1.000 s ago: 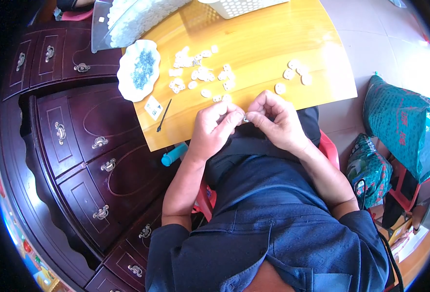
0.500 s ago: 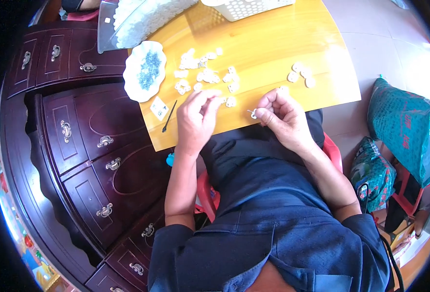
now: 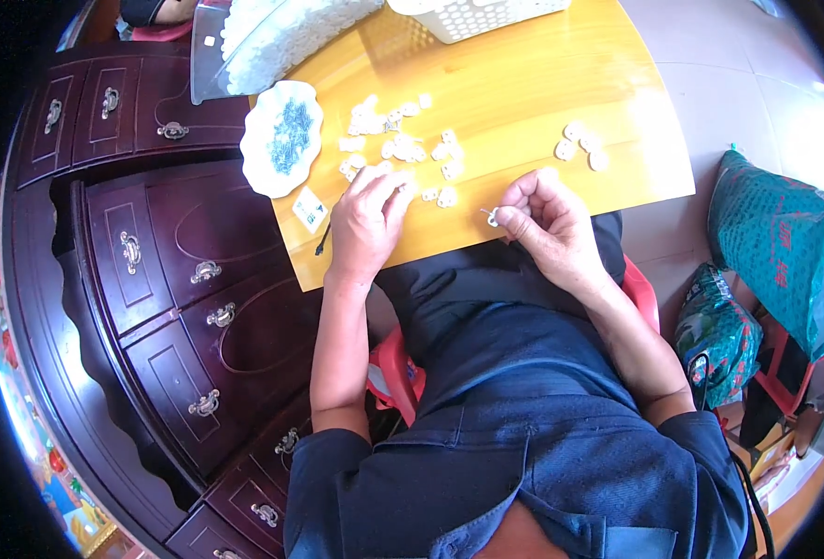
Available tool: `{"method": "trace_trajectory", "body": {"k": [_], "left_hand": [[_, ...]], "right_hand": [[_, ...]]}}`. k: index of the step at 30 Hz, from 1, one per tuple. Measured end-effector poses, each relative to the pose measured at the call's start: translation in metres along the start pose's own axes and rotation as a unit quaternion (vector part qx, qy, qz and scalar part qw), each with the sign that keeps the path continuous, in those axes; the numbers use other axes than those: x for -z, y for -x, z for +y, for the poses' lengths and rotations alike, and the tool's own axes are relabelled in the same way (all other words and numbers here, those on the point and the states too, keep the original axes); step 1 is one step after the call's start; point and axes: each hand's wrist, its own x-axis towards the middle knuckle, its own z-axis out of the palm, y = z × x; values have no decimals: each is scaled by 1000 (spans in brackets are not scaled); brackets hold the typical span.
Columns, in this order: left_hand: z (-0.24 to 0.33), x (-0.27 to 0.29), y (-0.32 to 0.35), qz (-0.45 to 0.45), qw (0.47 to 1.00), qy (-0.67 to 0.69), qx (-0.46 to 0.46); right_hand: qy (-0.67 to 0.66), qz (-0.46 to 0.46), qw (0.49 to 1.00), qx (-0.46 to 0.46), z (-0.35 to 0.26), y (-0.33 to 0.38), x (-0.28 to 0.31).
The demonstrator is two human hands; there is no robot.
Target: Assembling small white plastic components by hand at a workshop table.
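Note:
My right hand (image 3: 550, 228) pinches a small white plastic piece (image 3: 493, 219) between thumb and forefinger, near the table's front edge. A thin pale pin or nail sticks out of that piece toward the left. My left hand (image 3: 367, 222) is over the table with its fingers bent together beside the loose white pieces (image 3: 402, 149); whatever is at its fingertips is too small to make out. Two of the white pieces (image 3: 446, 197) lie between my hands. A white scalloped dish (image 3: 255, 154) at the left holds many small dark blue-grey pins (image 3: 291, 137).
On the wooden table (image 3: 524, 84), several white pieces (image 3: 565, 149) sit at the right. A clear bin (image 3: 209, 70) full of white parts and a white perforated basket (image 3: 486, 20) stand at the back. A small printed card (image 3: 309, 211) lies left. Dark drawers (image 3: 165, 252) flank the left side.
My left hand has moved slightly left and toward me, away from the two pieces between my hands, and now covers much of the black stick. My right hand keeps its white piece.

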Motion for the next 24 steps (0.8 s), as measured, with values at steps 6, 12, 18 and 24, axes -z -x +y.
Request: {"method": "trace_trajectory", "body": {"k": [6, 12, 18, 24], "left_hand": [[7, 0, 3, -29, 993, 71, 88], [17, -2, 13, 50, 918, 354, 172], [29, -4, 15, 16, 896, 415, 154], [23, -7, 16, -13, 917, 376, 135]], "right_hand": [[-2, 0, 1000, 1, 0, 1, 0], [-2, -2, 1000, 2, -1, 0, 0], [-7, -1, 1000, 2, 1, 1, -1], [-6, -3, 1000, 3, 1, 1, -1]]}}
